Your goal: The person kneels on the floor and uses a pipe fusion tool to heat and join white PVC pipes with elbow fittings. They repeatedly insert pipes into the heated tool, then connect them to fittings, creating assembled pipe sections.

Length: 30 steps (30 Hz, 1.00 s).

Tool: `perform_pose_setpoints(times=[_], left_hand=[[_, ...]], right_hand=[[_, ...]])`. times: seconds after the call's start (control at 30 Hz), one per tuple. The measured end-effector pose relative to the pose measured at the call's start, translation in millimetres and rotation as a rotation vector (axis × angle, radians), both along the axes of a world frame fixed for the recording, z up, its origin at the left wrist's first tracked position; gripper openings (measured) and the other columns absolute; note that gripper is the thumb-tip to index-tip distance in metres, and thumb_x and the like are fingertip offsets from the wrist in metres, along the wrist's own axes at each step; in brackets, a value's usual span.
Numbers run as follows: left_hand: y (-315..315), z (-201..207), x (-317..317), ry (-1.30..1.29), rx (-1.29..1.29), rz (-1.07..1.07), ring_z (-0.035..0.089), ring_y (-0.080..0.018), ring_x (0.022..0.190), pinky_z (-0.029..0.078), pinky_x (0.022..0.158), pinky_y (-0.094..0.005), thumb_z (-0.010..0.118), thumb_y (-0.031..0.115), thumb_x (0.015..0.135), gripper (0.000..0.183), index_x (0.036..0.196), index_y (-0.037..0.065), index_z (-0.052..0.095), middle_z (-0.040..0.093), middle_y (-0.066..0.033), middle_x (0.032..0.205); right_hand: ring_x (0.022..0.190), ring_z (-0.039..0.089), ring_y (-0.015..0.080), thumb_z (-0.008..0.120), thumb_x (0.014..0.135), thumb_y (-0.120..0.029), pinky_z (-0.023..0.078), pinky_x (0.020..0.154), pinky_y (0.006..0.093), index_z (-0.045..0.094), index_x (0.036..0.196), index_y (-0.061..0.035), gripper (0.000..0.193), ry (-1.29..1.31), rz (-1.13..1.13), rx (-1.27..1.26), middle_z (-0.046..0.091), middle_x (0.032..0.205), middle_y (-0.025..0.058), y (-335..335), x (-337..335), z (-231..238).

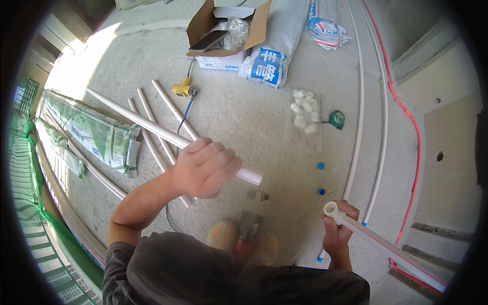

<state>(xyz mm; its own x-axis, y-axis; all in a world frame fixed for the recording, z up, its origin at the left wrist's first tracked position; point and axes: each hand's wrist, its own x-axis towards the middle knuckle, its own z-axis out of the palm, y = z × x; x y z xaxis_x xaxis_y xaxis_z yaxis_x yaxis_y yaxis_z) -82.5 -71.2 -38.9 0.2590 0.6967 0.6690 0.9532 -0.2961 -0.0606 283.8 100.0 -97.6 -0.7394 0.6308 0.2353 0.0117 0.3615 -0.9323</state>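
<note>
My left hand [206, 168] is wrapped around a long white plastic pipe [137, 118], close to its cut end. That end points right, above a pipe heating tool [249, 226] with a red handle and metal die, standing between my shoes [222, 236]. At the right, my right hand [339, 231] grips a second white pipe [386, 249] with a red stripe, just below a white elbow fitting [333, 209] on its end. This fitting's round opening faces up. The second pipe slants away to the lower right.
Loose white pipes [152, 122] and a yellow power socket [183, 88] with a cable lie at left. Farther off are an open carton [256, 25], a wrapped pipe bundle [284, 30], a bag of white fittings [306, 109] and a green tape measure [336, 119]. A red conduit [414, 122] runs along the right wall.
</note>
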Motion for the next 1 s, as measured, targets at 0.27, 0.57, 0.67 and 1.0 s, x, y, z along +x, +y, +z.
perform_pose_setpoints(times=[0.27,0.57,0.67,1.0], left_hand=[[-7.3,7.2,23.3,0.199,0.06,0.014,0.061,-0.0201,0.075,0.046,0.063,-0.0302,0.07,0.013,0.075,0.022,0.093,0.001,0.069,0.064,-0.008,0.086],[4.1,11.4,50.2,0.149,0.032,-0.042,0.059,-0.0166,0.073,0.043,0.062,-0.0276,0.069,0.016,0.071,0.024,0.091,0.003,0.068,0.062,-0.005,0.083],[6.8,11.1,56.3,0.121,0.016,-0.05,0.058,-0.0151,0.071,0.041,0.061,-0.0271,0.069,0.016,0.068,0.025,0.09,0.004,0.067,0.06,-0.0035,0.081],[5.4,4.4,65.1,0.074,-0.05,-0.054,0.058,-0.0131,0.07,0.04,0.061,-0.0264,0.069,0.016,0.066,0.024,0.088,0.006,0.067,0.061,-0.0011,0.082]], right_hand=[[0.105,0.063,0.0272,0.074,0.091,0.001,0.05,0.093,0.0389,0.05,0.135,-0.0023,0.05,-0.074,0.078,0.036,0.063,0.118,0.0185,-3.3,-8.4,11.0],[0.106,0.066,0.0313,0.081,0.09,-0.006,0.053,0.09,0.0404,0.055,0.138,-0.0054,0.055,-0.028,0.128,0.06,0.068,0.117,0.0183,-12.5,-19.8,7.1],[0.106,0.067,0.0331,0.081,0.09,-0.009,0.053,0.091,0.0414,0.057,0.136,-0.0045,0.052,0.007,0.115,0.014,0.068,0.115,0.0183,-15.6,-25.2,4.8],[0.109,0.061,0.0366,0.081,0.086,-0.005,0.05,0.093,0.0426,0.065,0.111,0.001,0.03,-0.361,0.342,-0.018,0.067,0.107,0.017,-4.4,-48.6,32.3]])
